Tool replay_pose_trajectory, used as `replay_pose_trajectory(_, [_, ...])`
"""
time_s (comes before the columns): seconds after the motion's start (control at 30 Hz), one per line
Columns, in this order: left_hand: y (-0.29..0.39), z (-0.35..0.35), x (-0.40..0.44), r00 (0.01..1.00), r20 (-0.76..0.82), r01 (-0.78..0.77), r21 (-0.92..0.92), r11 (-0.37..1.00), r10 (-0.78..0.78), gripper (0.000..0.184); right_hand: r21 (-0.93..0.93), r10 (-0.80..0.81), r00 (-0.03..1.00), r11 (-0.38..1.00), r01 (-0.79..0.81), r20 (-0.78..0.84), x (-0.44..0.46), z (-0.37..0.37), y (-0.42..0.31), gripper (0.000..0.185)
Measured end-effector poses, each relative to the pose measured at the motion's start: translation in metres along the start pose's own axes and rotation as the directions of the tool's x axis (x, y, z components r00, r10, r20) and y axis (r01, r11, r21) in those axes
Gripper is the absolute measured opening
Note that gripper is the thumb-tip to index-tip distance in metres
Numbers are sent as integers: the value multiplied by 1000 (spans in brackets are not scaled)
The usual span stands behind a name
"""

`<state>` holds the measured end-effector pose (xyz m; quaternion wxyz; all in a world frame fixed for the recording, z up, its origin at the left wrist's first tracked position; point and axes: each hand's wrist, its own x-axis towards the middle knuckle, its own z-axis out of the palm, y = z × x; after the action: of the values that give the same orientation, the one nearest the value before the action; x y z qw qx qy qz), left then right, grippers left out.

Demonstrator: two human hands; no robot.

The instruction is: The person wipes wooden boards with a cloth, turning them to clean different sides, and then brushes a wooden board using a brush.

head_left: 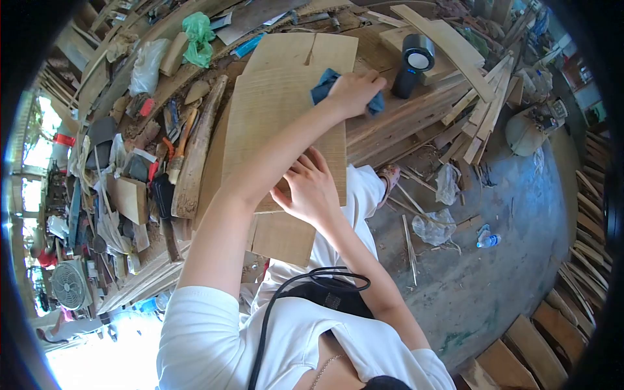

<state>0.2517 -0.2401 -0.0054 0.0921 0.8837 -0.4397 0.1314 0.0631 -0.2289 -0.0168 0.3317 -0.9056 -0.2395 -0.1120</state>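
A pale wooden board [273,97] with a crack at its far end lies in front of me on a stack of timber. My left hand [356,93] reaches across to its far right edge, closed on a dark blue cloth [324,86], which bunches out on both sides of the fingers. Nearer to my body, my right hand [310,188] rests on the board with its fingers spread. The left forearm passes just above this hand and covers part of the board.
A black cylindrical device [408,68] stands right of the board. At left lie a wood-handled brush [179,159], other tools and a green plastic bag [198,39]. Wood strips [484,123] pile up at right; a plastic bottle [487,238] lies on the floor.
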Motion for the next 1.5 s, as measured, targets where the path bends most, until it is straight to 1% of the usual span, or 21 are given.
replay_pose_trajectory(0.1, [-30, -10, -17, 957, -144, 247, -50, 968, -252, 39, 36, -24, 996, 999, 27, -85, 0, 2, 8, 36])
replay_pose_trajectory(0.17, [-78, -21, -43, 890, -140, 431, -53, 901, -434, 41, 70, -49, 985, 996, 61, -164, -1, 4, 12, 33])
replay_pose_trajectory(0.23, [-116, -34, -79, 786, -189, 608, 59, 792, -589, 44, 87, -71, 990, 993, 82, -125, 2, 3, 16, 33])
replay_pose_trajectory(0.27, [-144, -30, -102, 754, -317, 628, 86, 774, -576, 43, 97, -79, 990, 991, 90, -116, 2, 2, 17, 33])
replay_pose_trajectory(0.33, [-155, -41, -130, 663, -375, 728, 121, 675, -648, 40, 105, -91, 990, 989, 102, -105, 2, 2, 19, 33])
replay_pose_trajectory(0.43, [-153, -40, -132, 656, -387, 739, 156, 656, -647, 37, 97, -90, 990, 990, 101, -105, 1, 6, 16, 34])
replay_pose_trajectory(0.5, [-144, -27, -108, 689, -365, 680, 27, 733, -626, 37, 54, -90, 989, 994, 97, -113, 1, 7, 11, 35])
replay_pose_trajectory(0.57, [-100, -27, -72, 679, -71, 722, -121, 682, -731, 38, 38, -75, 989, 996, 80, -126, 1, 11, 8, 35])
replay_pose_trajectory(0.63, [-69, -18, -50, 829, -23, 536, -248, 807, -559, 37, 18, -63, 990, 998, 66, -129, 0, 10, 6, 35])
replay_pose_trajectory(0.73, [-52, -20, -51, 920, -145, 339, -174, 925, -364, 36, -5, -60, 989, 998, 60, -137, 0, 9, 4, 36])
replay_pose_trajectory(0.9, [-104, -37, -111, 742, -215, 647, -21, 762, -635, 36, 24, -63, 991, 998, 66, -121, 1, 8, 9, 36])
replay_pose_trajectory(0.97, [-112, -58, -138, 577, -241, 813, 79, 577, -780, 39, 33, -76, 991, 996, 80, -108, 2, 5, 11, 36])
replay_pose_trajectory(1.07, [-139, -67, -181, 452, -337, 887, 74, 455, -826, 39, 31, -78, 992, 996, 81, -104, 2, 5, 11, 36])
replay_pose_trajectory(1.17, [-150, -48, -181, 516, -425, 852, 170, 495, -744, 41, 8, -101, 990, 995, 102, -95, 3, 4, 11, 36])
replay_pose_trajectory(1.2, [-147, -42, -172, 512, -445, 841, 90, 533, -734, 42, -19, -105, 989, 994, 104, -100, 3, 5, 10, 36])
replay_pose_trajectory(1.23, [-119, -56, -151, 442, -318, 887, 20, 461, -839, 41, -47, -108, 989, 994, 103, -104, 3, 6, 7, 36])
replay_pose_trajectory(1.27, [-104, -61, -132, 445, -212, 893, 30, 449, -870, 41, -78, -108, 988, 992, 100, -108, 2, 7, 6, 36])
replay_pose_trajectory(1.3, [-89, -60, -116, 500, -88, 865, 13, 501, -861, 42, -67, -101, 990, 993, 95, -98, 2, 8, 5, 37])
replay_pose_trajectory(1.4, [-30, -46, -73, 696, 38, 718, 1, 696, -717, 39, -53, -76, 997, 996, 75, -17, 3, 4, 6, 39])
replay_pose_trajectory(1.47, [-16, -28, -65, 801, -25, 592, -116, 798, -598, 35, -66, -49, 993, 996, 56, 106, 6, -5, 5, 39])
replay_pose_trajectory(1.5, [-10, -27, -64, 843, -63, 519, -168, 838, -535, 33, -76, -45, 996, 996, 51, 78, 5, -4, 5, 38])
